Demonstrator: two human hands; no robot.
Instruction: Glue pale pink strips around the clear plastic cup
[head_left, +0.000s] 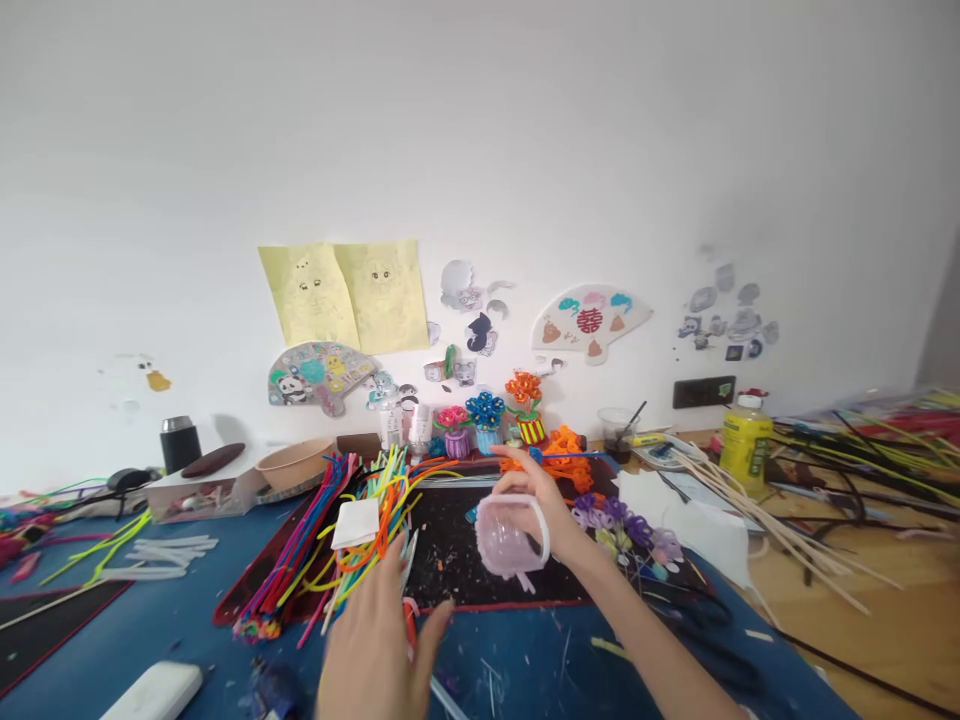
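My right hand reaches over the dark mat, its fingers curled behind a pale pink see-through piece with a white curved rim. It appears to hold this piece, though part of the grip is hidden. A small blue item with a thin blue stem shows at the top of that hand; whether it is touched I cannot tell. Low in the view, my left hand is open, thumb apart from the fingers, with nothing held. Beside its thumb lies a red-orange handle, partly covered.
Bundled pipe cleaners and a white paper square lie left on the mat. Potted pipe-cleaner flowers stand by the wall. Purple flowers, pale sticks and a yellow bottle are on the right.
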